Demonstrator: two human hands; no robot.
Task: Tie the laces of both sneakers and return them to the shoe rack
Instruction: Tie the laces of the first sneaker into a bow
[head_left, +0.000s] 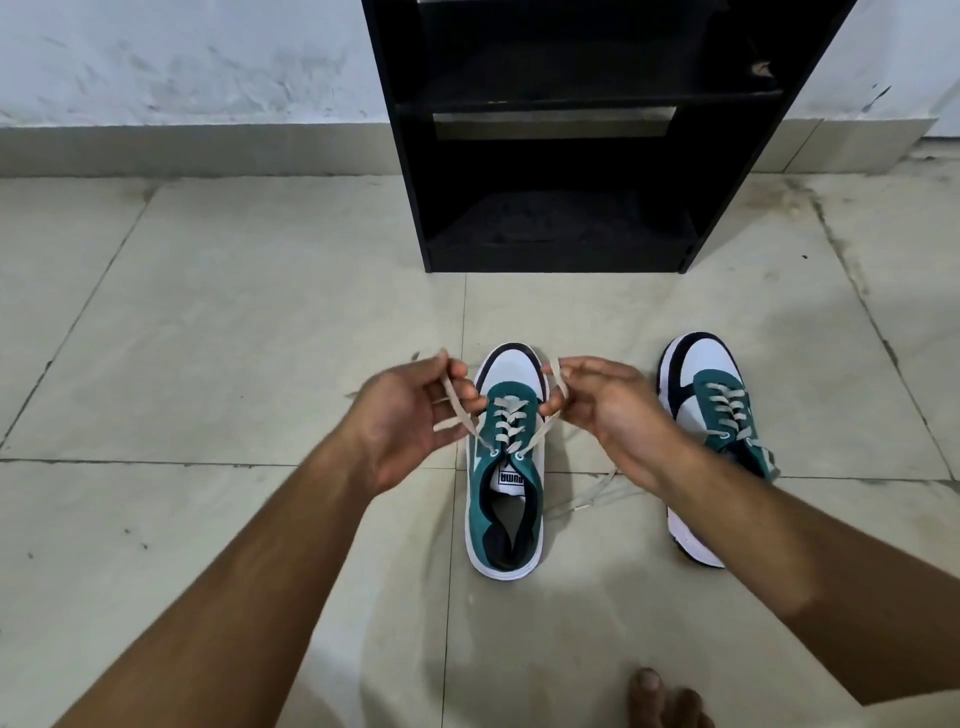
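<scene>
two sneakers stand on the tiled floor (260, 338) in front of the black shoe rack (561, 156), toes toward it. the left hand (410, 415) pinches one lace end (457, 410) of the near sneaker (506, 499), pulled out to that shoe's left side. the right hand (608, 405) pinches the other lace end (553, 379) on the shoe's right side. both laces run up from the top eyelets to the fingers. the second sneaker (711, 405) sits to the right, partly behind the right wrist, its laces loose on the floor.

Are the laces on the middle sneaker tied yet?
Untied. The left hand and right hand each hold one loose lace end above the middle sneaker; no knot shows.
</scene>
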